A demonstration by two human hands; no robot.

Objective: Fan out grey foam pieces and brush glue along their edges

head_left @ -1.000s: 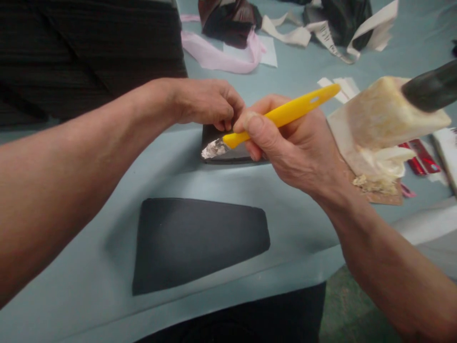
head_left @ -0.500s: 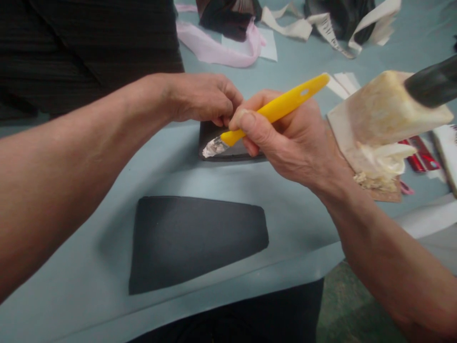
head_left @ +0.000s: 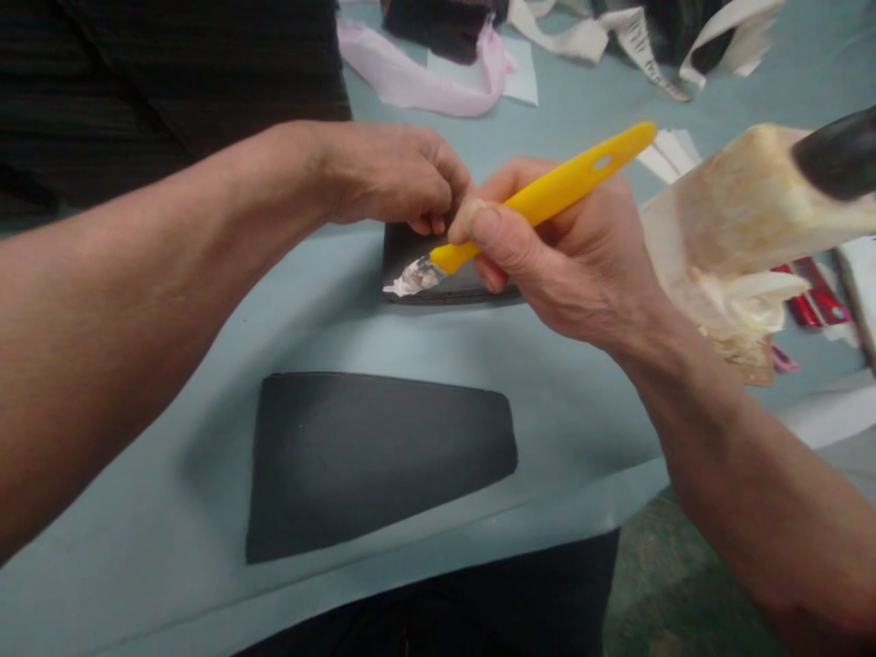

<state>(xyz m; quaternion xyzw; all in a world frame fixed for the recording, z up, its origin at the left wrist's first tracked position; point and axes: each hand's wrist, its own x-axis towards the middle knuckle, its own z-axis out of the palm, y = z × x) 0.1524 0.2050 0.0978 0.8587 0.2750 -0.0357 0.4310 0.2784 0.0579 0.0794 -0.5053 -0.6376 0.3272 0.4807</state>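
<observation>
In my right hand [head_left: 568, 246] is a yellow-handled brush [head_left: 581, 178], pinched between thumb and fingers. Its tip, caked with whitish paste, touches or lies just over the near left corner of a dark panel [head_left: 403, 251] with a stitched or grooved edge. My left hand [head_left: 403, 178] rests at that panel's far side, fingers curled in and closed; what they grip, if anything, is hidden. Both hands cover much of the panel. Nearer to me, a second dark flat panel [head_left: 376, 465], wider at its left end, lies on the blue-green table surface [head_left: 171, 538].
A tall stack of dark sheets [head_left: 171, 82] stands at the left. On the right is a paste-smeared whitish container [head_left: 739, 201] with a black cylindrical part [head_left: 839, 155]. A pink cloth strip [head_left: 424, 82] and a pale lettered ribbon [head_left: 636, 50] lie at the back. Red items [head_left: 814, 292] sit far right.
The brush tip has shifted very slightly left along the panel's near corner. The view has moved a little, and both hands keep nearly the same pose.
</observation>
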